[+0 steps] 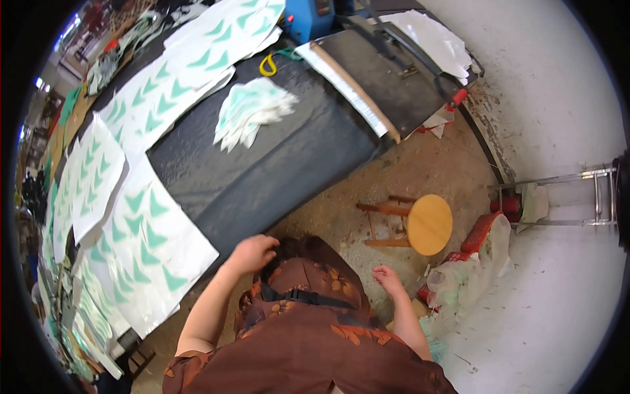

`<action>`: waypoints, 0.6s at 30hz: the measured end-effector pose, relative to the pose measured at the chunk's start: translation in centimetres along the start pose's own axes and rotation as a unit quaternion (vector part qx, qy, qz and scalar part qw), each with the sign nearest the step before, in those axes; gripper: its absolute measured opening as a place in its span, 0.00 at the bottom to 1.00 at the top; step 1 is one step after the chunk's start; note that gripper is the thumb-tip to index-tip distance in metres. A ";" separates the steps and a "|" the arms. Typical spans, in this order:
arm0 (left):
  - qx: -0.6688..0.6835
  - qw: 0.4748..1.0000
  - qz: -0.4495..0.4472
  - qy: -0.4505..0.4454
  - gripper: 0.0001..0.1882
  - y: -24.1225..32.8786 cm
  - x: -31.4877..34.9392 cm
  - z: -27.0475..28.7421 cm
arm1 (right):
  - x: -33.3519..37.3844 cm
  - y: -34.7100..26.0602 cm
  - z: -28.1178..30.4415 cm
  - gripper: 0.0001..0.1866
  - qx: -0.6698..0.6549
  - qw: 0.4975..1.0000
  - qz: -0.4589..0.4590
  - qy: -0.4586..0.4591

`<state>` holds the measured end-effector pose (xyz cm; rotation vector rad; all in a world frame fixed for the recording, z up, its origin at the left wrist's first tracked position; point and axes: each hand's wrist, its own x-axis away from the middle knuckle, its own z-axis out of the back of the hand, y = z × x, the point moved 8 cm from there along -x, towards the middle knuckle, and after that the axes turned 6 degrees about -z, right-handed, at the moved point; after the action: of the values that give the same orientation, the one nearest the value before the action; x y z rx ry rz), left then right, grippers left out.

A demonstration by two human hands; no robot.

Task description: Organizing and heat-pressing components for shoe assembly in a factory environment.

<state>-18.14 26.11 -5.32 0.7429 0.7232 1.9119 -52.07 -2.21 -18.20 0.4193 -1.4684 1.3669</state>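
Note:
My left hand [255, 254] hangs just off the front edge of a black-covered table [262, 180], its fingers loosely bent with nothing visible in them. Low over the floor at my right side is my right hand [387, 278], empty, its fingers a little apart. A loose stack of white and pale-green cut pieces [254, 110] lies on the black cover. To the left, large white sheets printed with green V shapes [141, 240] spread over the table, some overlapping, one near its front edge. Yellow-handled scissors [268, 65] rest beyond the stack.
A round wooden stool [430, 224] stands to the right of the table. Behind it are red crates [485, 231] with translucent bags [457, 284]. At the table's far right sits a dark board [387, 72] with a metal arm, beside a blue machine [308, 18]. A white wall [558, 85] bounds the right.

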 end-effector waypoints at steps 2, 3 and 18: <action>-0.009 0.999 -0.026 -0.041 0.15 1.3 -3.0 -2.0 | -1.0 -2.7 1.9 0.09 -0.001 1.000 0.024 0.015; -0.023 0.998 -0.028 -0.061 0.15 1.8 -4.3 -2.6 | -1.0 -4.5 3.0 0.09 -0.038 0.999 0.021 0.027; -0.072 0.992 0.035 -0.102 0.17 5.0 -21.1 0.3 | 3.1 -41.6 12.9 0.15 0.205 0.804 0.477 0.290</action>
<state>-12.49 5.17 -5.56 0.8662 0.4345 1.8947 -25.42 -24.40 8.34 -0.5627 -0.8225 2.3570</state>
